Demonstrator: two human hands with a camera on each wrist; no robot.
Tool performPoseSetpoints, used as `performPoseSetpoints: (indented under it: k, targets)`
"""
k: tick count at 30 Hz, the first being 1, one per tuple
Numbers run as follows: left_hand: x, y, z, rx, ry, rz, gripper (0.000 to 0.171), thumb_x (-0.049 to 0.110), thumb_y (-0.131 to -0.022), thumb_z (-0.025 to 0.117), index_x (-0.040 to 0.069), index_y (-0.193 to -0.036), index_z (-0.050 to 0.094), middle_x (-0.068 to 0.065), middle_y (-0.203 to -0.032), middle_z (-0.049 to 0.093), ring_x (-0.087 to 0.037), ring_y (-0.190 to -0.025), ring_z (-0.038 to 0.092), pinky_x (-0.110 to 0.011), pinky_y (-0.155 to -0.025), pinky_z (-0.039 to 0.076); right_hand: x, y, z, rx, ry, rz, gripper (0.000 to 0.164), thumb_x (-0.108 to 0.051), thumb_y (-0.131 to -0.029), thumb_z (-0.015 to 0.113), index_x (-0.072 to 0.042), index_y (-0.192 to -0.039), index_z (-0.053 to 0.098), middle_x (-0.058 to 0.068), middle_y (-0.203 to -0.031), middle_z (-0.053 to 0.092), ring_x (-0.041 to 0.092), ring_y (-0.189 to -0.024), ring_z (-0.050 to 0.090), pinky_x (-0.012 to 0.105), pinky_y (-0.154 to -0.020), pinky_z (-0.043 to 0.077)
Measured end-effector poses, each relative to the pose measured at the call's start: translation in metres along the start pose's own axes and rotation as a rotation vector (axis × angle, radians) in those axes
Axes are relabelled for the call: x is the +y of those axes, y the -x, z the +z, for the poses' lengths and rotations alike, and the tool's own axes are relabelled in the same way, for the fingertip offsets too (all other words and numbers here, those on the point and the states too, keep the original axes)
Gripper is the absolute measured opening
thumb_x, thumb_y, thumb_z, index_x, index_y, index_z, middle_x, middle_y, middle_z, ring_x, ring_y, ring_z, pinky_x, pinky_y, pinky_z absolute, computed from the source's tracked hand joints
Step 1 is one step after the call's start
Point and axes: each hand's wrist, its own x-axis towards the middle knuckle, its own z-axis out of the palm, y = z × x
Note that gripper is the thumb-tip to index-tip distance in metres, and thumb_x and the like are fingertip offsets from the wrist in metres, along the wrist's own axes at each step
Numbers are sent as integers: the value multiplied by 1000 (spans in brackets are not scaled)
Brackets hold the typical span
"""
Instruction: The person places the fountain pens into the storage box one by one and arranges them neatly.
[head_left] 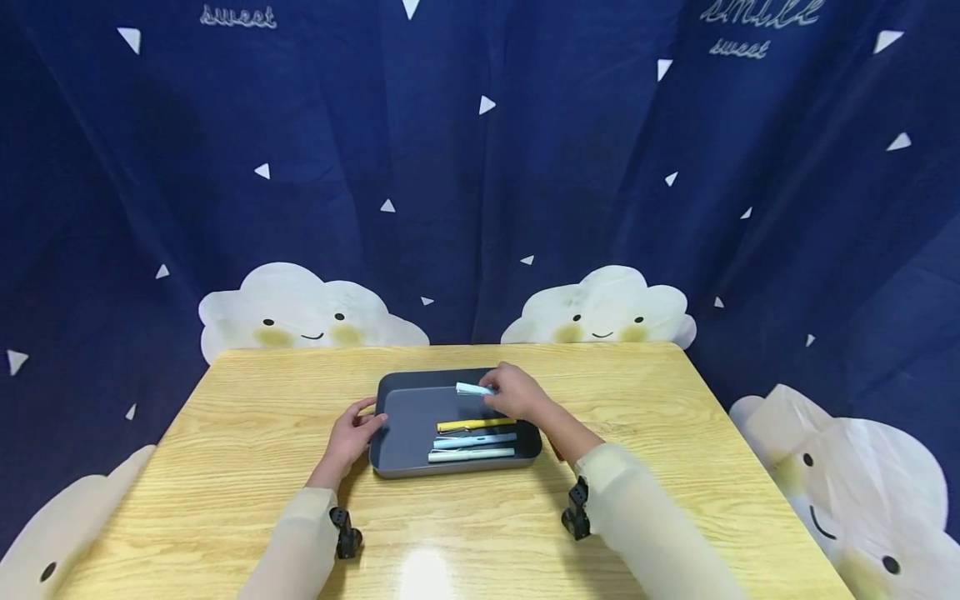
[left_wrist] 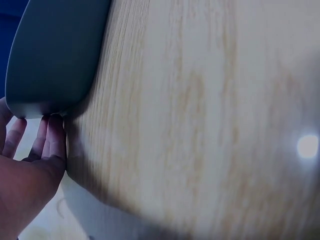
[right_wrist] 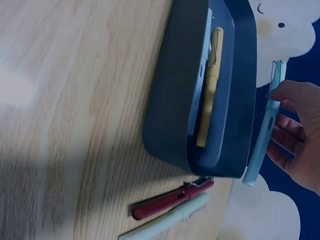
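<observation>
My right hand (head_left: 517,393) pinches a light blue pen (right_wrist: 265,125) between thumb and fingers, over the far right part of a dark grey tray (head_left: 405,417). The pen's clip shows near its upper end in the right wrist view. Inside the tray lie a yellow pen (head_left: 476,424), a blue pen (head_left: 476,440) and a pale mint pen (head_left: 472,455), side by side. My left hand (head_left: 352,435) holds the tray's left end, thumb at the rim and fingertips against the outer wall.
Beside the tray's right end, a dark red pen (right_wrist: 172,200) and a pale green pen (right_wrist: 167,217) lie on the wooden table (head_left: 247,433). A dark blue curtain (head_left: 450,167) with white clouds hangs behind the table.
</observation>
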Motion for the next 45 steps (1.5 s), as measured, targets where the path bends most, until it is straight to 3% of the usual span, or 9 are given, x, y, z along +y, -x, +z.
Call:
performPoseSetpoints:
  k: [6,12,20,31,45]
  targets:
    - [0,3,-1,2,-8,0,52,22,-92,58,8,-139,41,-24,-123,52,-28,-104,55,-28,-74,49,-9,-3,11,-23,50,-30,25,-17,-84,64,-8,-106,70,6,-91,61,16,-78,50,32,-71,44]
    - [-1,4,0,0,-12,4,53,22,-92,59,7,-139,41,-26,-125,52,-30,-107,56,-30,-76,50,-8,-4,26,-55,63,12,25,-18,-85,64,-10,-108,70,5,-91,58,16,-78,49,32,-70,44]
    - [-2,2,1,10,-8,-3,52,22,-92,58,8,-139,42,-24,-124,53,-26,-103,56,-26,-72,49,-5,-3,43,-38,101,5,25,-19,-86,63,-12,-109,69,4,-95,61,17,-84,55,35,-75,46]
    - [-1,1,1,12,-5,7,51,22,-92,59,8,-138,42,-24,-122,54,-27,-103,57,-27,-72,48,-8,-8,53,-26,120,45,24,-21,-88,63,-14,-110,69,5,-99,60,20,-89,58,35,-73,48]
    - [-4,-1,1,18,13,6,51,23,-92,59,10,-138,43,-23,-124,53,-26,-104,56,-26,-72,48,-16,-12,57,-46,112,75,23,-18,-88,61,-15,-109,70,10,-109,60,30,-106,57,45,-85,48]
